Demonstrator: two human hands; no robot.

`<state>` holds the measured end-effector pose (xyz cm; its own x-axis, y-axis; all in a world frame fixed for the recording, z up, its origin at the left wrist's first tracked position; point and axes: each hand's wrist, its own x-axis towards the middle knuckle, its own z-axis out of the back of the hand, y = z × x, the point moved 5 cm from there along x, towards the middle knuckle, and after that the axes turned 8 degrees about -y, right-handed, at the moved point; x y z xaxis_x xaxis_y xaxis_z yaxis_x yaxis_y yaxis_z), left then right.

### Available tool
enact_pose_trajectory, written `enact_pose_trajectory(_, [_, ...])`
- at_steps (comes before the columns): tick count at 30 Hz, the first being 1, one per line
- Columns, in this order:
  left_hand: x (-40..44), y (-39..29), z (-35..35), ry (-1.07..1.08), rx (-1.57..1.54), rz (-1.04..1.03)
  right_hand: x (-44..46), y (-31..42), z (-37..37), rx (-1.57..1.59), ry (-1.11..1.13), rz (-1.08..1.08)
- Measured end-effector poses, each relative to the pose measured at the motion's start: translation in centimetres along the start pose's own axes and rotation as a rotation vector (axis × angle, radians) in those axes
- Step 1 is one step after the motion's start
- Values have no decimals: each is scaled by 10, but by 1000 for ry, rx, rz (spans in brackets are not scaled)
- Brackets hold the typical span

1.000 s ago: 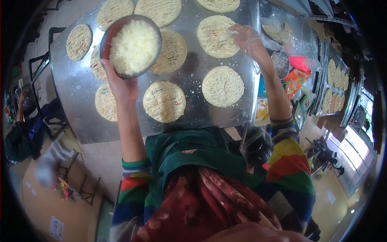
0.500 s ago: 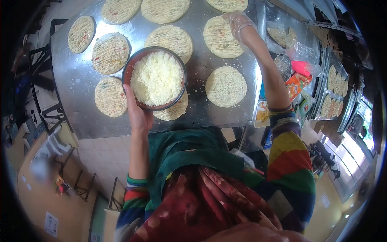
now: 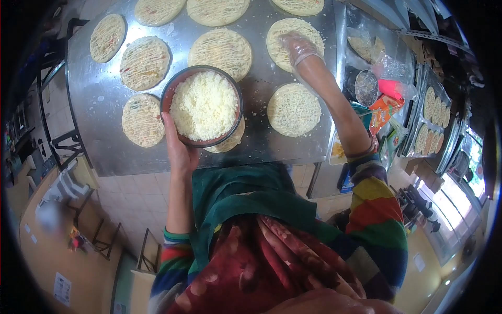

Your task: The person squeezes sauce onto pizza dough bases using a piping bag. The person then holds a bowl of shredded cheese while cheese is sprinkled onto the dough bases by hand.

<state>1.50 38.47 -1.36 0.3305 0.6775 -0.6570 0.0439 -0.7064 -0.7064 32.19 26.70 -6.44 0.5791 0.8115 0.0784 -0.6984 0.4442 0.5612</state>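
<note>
My left hand (image 3: 180, 149) grips the rim of a round bowl (image 3: 166, 99), brown inside, filled with white grated topping (image 3: 204, 106). The bowl hangs above the metal table and partly covers a round flat dough (image 3: 230, 142). In a clear plastic glove, my right hand (image 3: 300, 47) is over a topped dough (image 3: 282, 34) at the upper right, its fingers pointing down-left; what they hold, if anything, is hidden. Just below lies another dough (image 3: 294, 110) covered with pale crumbs.
Several more topped doughs (image 3: 145, 63) lie on the metal table (image 3: 110, 152). To the right are a metal container (image 3: 366, 87), a pink item (image 3: 390, 88), an orange packet (image 3: 384, 112) and plastic bags. Farther right, trays (image 3: 431, 123) hold elongated pieces.
My left hand and the bowl have moved right and slightly down. My right hand has shifted left over the upper-right dough, which now shows more pale topping.
</note>
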Motion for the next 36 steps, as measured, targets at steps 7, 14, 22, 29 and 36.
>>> enact_pose_trajectory(7, [-1, 3, -3, 4, 6, 25, 12, 3, 4, 139, 143, -342])
enact_pose_trajectory(14, [-3, 3, -8, 32, 12, 21, 28, -38, 52, -224, 41, -106])
enact_pose_trajectory(22, [3, 8, -8, 27, 35, 24, -30, -52, 59, 60, -124, -14])
enact_pose_trajectory(29, [3, 5, -16, 73, 41, 11, -40, -25, 50, -143, -109, 25])
enact_pose_trajectory(36, [2, 5, -21, 86, 30, 16, -48, -40, 33, 157, -93, -92])
